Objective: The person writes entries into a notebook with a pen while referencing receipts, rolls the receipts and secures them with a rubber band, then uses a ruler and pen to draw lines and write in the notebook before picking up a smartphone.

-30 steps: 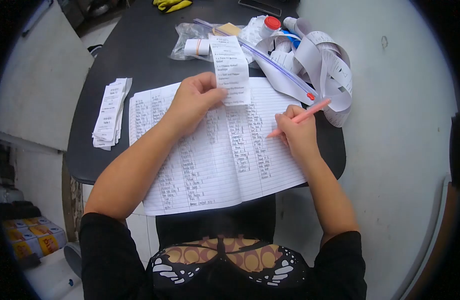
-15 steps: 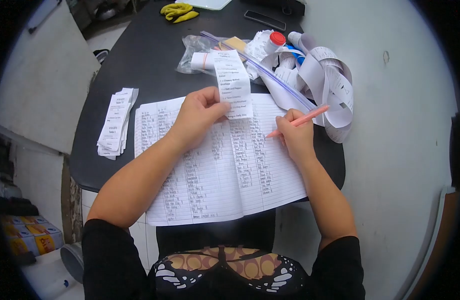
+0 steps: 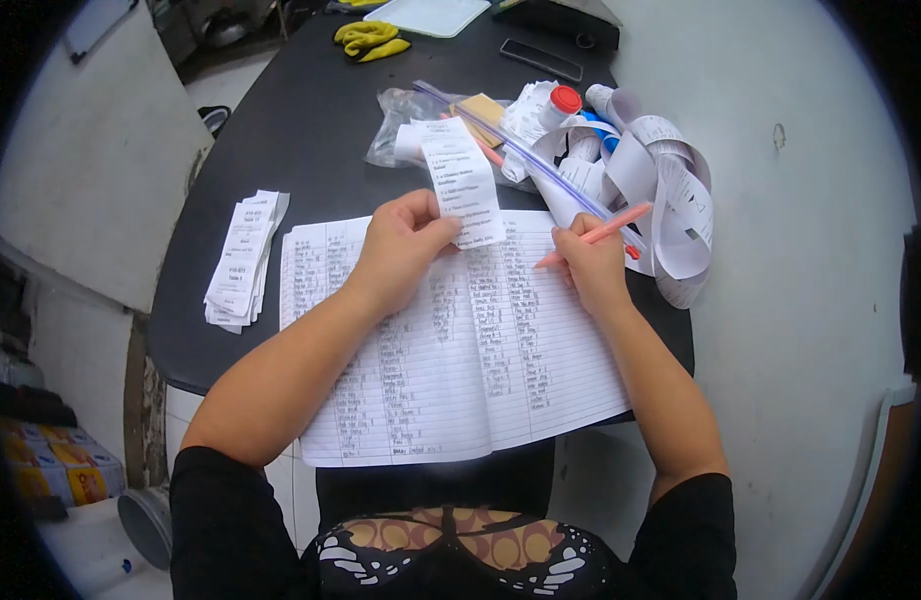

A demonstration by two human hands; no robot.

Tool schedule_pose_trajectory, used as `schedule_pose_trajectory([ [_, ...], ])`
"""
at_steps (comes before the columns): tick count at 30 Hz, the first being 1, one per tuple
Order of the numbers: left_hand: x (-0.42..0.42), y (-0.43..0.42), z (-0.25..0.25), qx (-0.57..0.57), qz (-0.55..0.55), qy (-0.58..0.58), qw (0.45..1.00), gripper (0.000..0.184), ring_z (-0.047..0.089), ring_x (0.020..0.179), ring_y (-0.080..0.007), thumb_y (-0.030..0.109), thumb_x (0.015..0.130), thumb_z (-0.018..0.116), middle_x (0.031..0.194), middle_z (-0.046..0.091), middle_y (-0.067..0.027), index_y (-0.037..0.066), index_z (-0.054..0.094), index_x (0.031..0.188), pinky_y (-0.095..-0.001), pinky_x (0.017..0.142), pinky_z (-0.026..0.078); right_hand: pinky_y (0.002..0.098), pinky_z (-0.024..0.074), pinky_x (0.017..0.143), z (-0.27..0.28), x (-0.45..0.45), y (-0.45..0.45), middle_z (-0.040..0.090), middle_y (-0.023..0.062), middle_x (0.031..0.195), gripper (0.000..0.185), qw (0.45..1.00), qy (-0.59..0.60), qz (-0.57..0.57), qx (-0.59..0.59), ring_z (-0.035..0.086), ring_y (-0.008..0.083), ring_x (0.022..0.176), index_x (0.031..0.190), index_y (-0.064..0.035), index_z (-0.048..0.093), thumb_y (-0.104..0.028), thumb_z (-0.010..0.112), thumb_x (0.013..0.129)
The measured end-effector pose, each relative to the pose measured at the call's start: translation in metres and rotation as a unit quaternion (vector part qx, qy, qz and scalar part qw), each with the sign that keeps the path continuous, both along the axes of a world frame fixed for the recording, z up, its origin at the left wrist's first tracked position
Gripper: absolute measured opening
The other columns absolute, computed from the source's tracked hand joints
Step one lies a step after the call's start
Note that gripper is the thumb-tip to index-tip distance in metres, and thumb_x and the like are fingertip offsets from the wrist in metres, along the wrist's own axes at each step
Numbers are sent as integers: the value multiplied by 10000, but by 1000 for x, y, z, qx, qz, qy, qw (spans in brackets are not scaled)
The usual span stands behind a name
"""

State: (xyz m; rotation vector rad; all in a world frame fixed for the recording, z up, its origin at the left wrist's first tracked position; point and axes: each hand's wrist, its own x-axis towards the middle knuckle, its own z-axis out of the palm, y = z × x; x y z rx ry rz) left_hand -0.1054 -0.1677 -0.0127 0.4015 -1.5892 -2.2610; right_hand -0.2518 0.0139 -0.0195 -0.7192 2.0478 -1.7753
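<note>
An open lined notebook (image 3: 540, 420) lies at the near edge of the black table, its pages filled with handwritten columns. My left hand (image 3: 405, 250) pinches a printed paper receipt (image 3: 462, 180) by its lower left side, holding it above the top of the notebook. In my right hand (image 3: 592, 262) is a pink pen (image 3: 615, 222), slanted with its tip down at a handwritten column on the right page. Whether the tip touches the paper I cannot tell. A stack of receipts (image 3: 245, 255) lies left of the notebook.
Behind the notebook are a clear plastic bag (image 3: 390, 125), a red-capped white container (image 3: 560, 103) and a heap of curled receipt paper (image 3: 670, 200). Further back on the table (image 3: 310, 120) lie yellow gloves (image 3: 370, 40), a phone (image 3: 540, 60) and a white tray (image 3: 430, 14). A wall (image 3: 800, 300) stands at right.
The whole view has shifted slightly, so the table appears lower. The pen tip has moved slightly up the right page. Both hands keep their hold on the receipt and the pen.
</note>
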Motion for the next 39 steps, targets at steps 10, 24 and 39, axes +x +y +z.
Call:
schedule_pose_trajectory([
  [10, -1, 2, -1, 3, 6, 2, 1000, 34, 565, 710, -84, 35, 818, 593, 816, 638, -51, 4, 603, 828, -221, 675, 463, 237, 320, 424, 3, 8, 6, 461, -6, 524, 263, 1000, -14, -20, 2, 391, 58, 449, 577, -77, 415, -90, 600, 764],
  [24, 0, 0, -1, -16, -8, 2, 1000, 62, 565, 737, -90, 65, 819, 607, 842, 643, -61, 7, 608, 841, -220, 695, 455, 203, 336, 444, 11, 62, 52, 470, -15, 539, 291, 999, -33, -3, 30, 424, 38, 474, 581, -76, 438, -61, 640, 791],
  [39, 1, 3, 3, -17, -5, -7, 1000, 69, 576, 760, -94, 26, 820, 594, 874, 638, -72, -13, 610, 875, -224, 724, 468, 236, 385, 494, 4, 70, 56, 496, 4, 554, 277, 997, 66, -6, 49, 472, 62, 516, 570, -52, 450, -44, 629, 782],
])
